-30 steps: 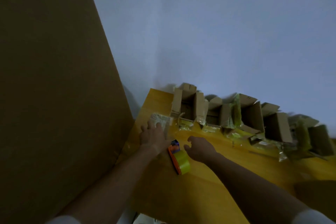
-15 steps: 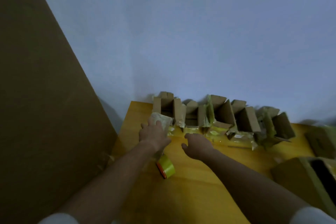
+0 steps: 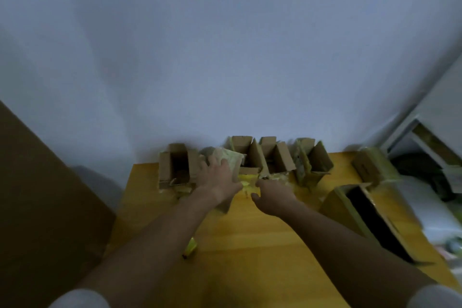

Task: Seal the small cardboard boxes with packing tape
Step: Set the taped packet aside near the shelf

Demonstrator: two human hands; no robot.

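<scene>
since half a second ago the taped box [image 3: 226, 157] has been carried from the table's [image 3: 252, 252] left end into the row of open boxes [image 3: 275, 157]; left hand [image 3: 217, 179] grips it, right hand [image 3: 271, 195] hangs loosely curled, holding nothing. placing step judged; next, another box and the tape roll [image 3: 190, 249] must be fetched

both hands [image 3: 217, 177] [image 3: 272, 196] at open boxes [image 3: 250, 155] — yellow table [image 3: 250, 245]
</scene>
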